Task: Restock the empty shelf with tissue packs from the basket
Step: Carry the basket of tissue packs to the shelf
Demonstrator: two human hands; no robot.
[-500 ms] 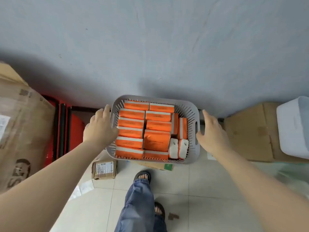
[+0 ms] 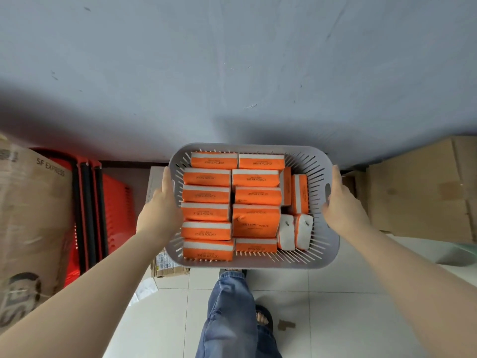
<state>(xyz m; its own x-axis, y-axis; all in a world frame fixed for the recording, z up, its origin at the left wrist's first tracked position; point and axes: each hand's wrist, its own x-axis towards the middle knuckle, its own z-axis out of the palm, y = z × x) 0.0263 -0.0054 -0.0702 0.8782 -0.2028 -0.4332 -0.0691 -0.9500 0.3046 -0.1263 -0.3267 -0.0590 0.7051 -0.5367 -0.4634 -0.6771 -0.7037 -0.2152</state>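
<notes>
Grey slotted plastic basket (image 2: 253, 146) held between both hands, in front of blue-grey wall (image 2: 232, 73), above tiled floor (image 2: 335, 306) and person's denim leg (image 2: 227, 319). Left hand (image 2: 161, 208) clasps left rim by handle slot. Right hand (image 2: 344, 210) clasps right rim by its slot, fingers curled over edge. Orange-and-white tissue packs (image 2: 206, 212) fill basket: two columns lying flat, few on edge at right. Red stacked baskets (image 2: 116, 202) and cardboard box (image 2: 33, 202) at left; more cardboard boxes (image 2: 418, 192) at right.
</notes>
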